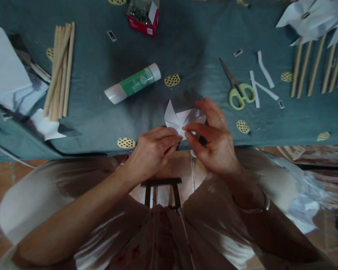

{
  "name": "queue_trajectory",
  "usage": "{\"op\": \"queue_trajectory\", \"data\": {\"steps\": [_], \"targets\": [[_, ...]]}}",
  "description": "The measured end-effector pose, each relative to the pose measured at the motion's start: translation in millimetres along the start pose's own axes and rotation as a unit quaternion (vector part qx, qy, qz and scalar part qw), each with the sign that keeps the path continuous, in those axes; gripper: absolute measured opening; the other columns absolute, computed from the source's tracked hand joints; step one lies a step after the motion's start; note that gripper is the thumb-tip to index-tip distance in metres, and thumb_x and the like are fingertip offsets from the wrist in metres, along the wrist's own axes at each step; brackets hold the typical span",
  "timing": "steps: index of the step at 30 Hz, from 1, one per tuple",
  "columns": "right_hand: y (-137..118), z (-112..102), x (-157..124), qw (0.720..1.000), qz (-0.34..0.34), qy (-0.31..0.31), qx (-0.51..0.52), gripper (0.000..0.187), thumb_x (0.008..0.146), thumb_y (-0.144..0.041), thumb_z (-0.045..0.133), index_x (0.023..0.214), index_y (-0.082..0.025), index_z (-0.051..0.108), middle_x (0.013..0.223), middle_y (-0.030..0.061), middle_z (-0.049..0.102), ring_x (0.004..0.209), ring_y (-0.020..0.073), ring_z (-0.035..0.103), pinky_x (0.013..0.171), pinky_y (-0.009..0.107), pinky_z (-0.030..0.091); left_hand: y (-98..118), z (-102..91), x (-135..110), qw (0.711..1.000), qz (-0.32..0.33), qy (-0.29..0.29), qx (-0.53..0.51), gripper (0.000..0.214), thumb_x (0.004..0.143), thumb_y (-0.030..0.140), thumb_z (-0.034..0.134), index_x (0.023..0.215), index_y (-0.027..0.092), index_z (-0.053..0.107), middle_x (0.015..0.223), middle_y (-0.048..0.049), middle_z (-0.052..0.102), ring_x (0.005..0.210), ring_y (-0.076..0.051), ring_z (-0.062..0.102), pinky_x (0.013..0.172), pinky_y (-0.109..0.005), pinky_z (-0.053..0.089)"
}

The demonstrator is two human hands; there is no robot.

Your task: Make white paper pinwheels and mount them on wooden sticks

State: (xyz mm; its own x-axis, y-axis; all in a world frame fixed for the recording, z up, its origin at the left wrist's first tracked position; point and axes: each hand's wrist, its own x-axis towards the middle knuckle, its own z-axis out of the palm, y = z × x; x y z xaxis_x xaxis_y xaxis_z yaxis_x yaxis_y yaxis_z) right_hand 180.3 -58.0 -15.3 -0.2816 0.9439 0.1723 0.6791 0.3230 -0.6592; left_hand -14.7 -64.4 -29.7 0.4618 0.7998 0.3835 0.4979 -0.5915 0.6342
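A white paper pinwheel [182, 118] with folded, pointed blades is held between my two hands at the table's near edge. My left hand [157, 146] pinches its lower left part, fingers closed together. My right hand [214, 138] grips it near the centre with thumb and index finger, while the other fingers extend over its right blade. Beyond the pinwheel lies a white and green glue stick [136, 83]. To the right, scissors [239, 92] with light green handles rest beside narrow paper strips [253, 88].
Wooden sticks [60, 71] lie at the left beside white paper sheets [5, 67] and a cable [8, 153]. An open red box [142, 26] of small metal pieces stands at the back. Finished-looking pinwheels [307, 18] on sticks lie at the far right of the green tablecloth [191, 48].
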Motion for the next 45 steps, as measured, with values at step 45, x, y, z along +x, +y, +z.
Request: {"op": "queue_trajectory", "data": {"steps": [45], "targets": [[7.6, -2.4, 4.5, 0.994, -0.058, 0.065, -0.072, 0.038, 0.089, -0.016, 0.044, 0.118, -0.026, 0.066, 0.144, 0.0068, 0.055, 0.141, 0.0278, 0.046, 0.114, 0.053, 0.042, -1.6, -5.9, -3.6, 0.999, 0.006, -0.040, 0.026, 0.018, 0.094, 0.012, 0.056, 0.106, 0.010, 0.069, 0.101, -0.0097, 0.073, 0.093, -0.018, 0.068, 0.081, -0.030, 0.058]]}}
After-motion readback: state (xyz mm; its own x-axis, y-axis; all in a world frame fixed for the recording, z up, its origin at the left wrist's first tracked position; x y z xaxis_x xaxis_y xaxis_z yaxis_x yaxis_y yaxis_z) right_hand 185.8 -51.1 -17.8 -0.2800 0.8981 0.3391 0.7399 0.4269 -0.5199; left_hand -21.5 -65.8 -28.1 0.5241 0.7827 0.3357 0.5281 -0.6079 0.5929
